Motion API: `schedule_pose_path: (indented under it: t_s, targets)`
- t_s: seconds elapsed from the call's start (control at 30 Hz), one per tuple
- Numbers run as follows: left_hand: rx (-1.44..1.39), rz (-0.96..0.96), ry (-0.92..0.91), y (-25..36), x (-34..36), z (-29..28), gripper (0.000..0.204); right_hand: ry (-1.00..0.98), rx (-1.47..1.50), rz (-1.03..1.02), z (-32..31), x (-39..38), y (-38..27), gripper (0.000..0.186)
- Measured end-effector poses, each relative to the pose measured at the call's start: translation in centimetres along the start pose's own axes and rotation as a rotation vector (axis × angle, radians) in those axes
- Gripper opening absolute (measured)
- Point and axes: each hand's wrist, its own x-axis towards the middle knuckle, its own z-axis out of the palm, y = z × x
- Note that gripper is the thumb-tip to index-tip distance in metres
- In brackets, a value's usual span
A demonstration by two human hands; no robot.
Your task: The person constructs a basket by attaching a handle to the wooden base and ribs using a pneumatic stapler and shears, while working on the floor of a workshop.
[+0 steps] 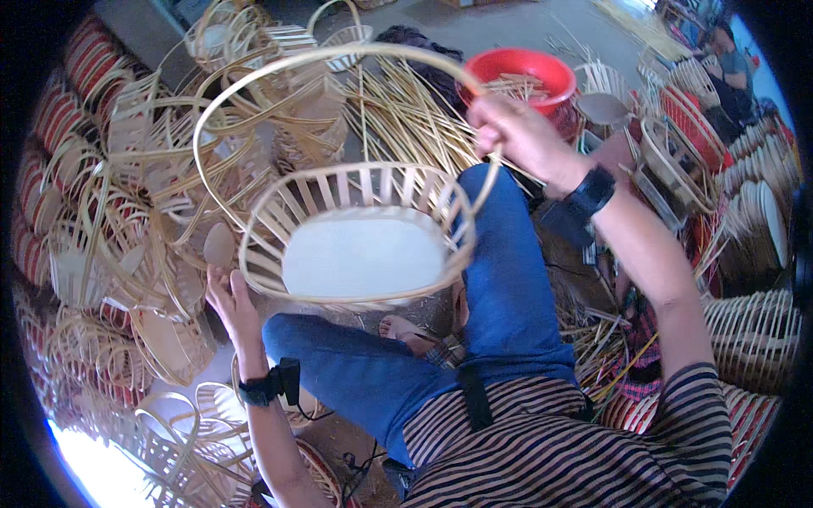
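A shallow oval basket (364,254) with upright slats, a pale flat base and a tall hoop handle (339,52) is held up over my lap. My right hand (518,135) is closed around the right side of the hoop handle. Beside the basket's left rim, my left hand (233,306) has its fingers stretched upward and apart. A small pale oval piece (220,245) shows just above those fingertips; whether they touch it I cannot tell.
Piled baskets with hoop handles (127,212) crowd the left. Ahead lie loose cane sticks (406,118) and a red basin (529,74) with short pieces in it. Stacked baskets (749,339) stand at the right, where another person (730,72) sits farther off.
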Motion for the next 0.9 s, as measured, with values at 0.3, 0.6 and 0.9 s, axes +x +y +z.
schedule_pose_path:
  t_s: [0.3, 0.6, 0.9]
  targets:
    - [-0.433, -0.02, -0.895, 6.3, -10.6, 6.8, 0.041, -0.027, -0.056, -0.224, 20.2, -1.9, 1.8, 0.031]
    - [-0.089, -0.101, -0.872, 8.7, -4.7, 0.1, 0.013, 0.256, -0.314, -0.387, 9.6, -1.3, 5.7, 0.023]
    - [-0.302, -0.465, -0.781, 10.1, -4.1, -2.8, 0.018, 0.438, -0.734, 0.418, -5.5, -8.4, 22.9, 0.04]
